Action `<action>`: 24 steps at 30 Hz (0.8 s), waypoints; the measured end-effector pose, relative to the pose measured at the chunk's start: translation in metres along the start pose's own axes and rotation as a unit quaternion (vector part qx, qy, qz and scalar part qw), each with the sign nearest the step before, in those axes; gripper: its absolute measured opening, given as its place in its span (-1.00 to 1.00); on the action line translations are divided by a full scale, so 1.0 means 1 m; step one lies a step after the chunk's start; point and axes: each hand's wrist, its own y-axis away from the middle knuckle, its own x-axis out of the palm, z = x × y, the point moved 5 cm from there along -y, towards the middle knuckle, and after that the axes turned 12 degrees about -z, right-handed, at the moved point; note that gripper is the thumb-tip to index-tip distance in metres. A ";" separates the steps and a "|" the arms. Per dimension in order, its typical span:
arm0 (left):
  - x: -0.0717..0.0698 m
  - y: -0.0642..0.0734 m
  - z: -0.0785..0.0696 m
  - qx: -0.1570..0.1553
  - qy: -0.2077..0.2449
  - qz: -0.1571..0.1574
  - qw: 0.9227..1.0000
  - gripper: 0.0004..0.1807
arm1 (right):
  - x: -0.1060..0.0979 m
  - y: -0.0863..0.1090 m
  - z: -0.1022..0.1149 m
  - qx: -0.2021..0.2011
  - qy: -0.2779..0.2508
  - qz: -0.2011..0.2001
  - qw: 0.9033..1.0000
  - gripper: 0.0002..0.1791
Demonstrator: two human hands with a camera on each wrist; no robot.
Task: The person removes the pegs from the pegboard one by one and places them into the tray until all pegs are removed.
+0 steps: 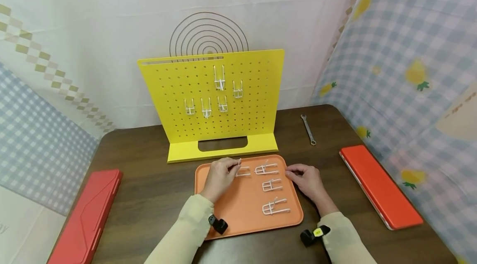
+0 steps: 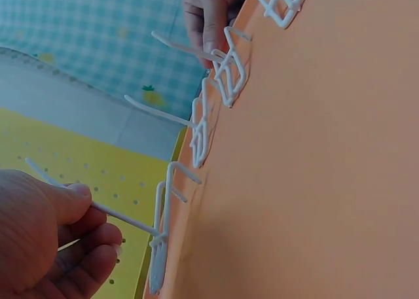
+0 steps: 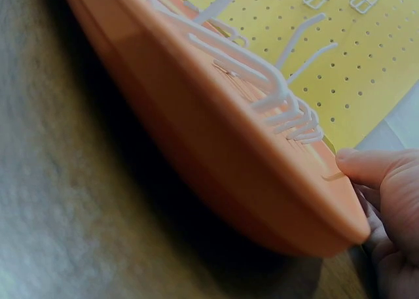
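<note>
My left hand (image 1: 219, 179) pinches the upright arm of a white pegboard hook (image 2: 157, 263) between thumb and fingers. This hook is at the far left part of the orange tray (image 1: 242, 212); whether it touches the tray is unclear. At the tray's right edge, my right hand (image 1: 307, 181) grips the rim, thumb on top and fingers beneath in the right wrist view. Three more white hooks lie on the tray's right side: a far one (image 1: 266, 169), a middle one (image 1: 272, 185) and a near one (image 1: 276, 207).
A yellow pegboard (image 1: 179, 127) stands behind the tray, with several white hooks (image 1: 206, 108) hung on it. A wrench (image 1: 308, 129) lies at the back right. Red cases flank the workspace, one on the left (image 1: 89, 214) and one on the right (image 1: 380, 187).
</note>
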 end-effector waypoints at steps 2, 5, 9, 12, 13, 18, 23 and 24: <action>0.000 0.000 0.000 0.000 -0.003 -0.001 1.000 -0.83 | 0.000 -0.001 0.000 0.001 -0.001 0.000 1.000 -0.88; 0.000 0.000 0.001 -0.004 -0.005 -0.001 1.000 -0.83 | 0.000 -0.001 0.000 0.007 0.000 0.001 1.000 -0.88; 0.001 0.001 0.003 -0.013 -0.003 0.000 1.000 -0.83 | 0.001 0.000 0.000 0.011 0.002 0.004 1.000 -0.88; 0.001 0.001 0.005 -0.014 -0.003 0.002 1.000 -0.83 | 0.001 0.000 0.000 0.011 0.001 0.003 1.000 -0.88; 0.001 0.001 0.005 -0.015 -0.004 0.003 1.000 -0.84 | 0.001 0.000 0.000 0.011 0.001 0.003 1.000 -0.88; 0.001 0.002 0.008 -0.024 -0.007 0.010 1.000 -0.84 | 0.001 0.000 0.001 0.012 0.001 0.004 1.000 -0.88; 0.002 0.003 0.009 -0.029 -0.006 0.011 0.999 -0.84 | 0.001 0.000 0.000 0.015 0.000 0.004 1.000 -0.88; 0.002 0.003 0.009 -0.030 -0.006 0.012 0.999 -0.84 | 0.001 0.000 0.000 0.015 -0.001 0.003 1.000 -0.88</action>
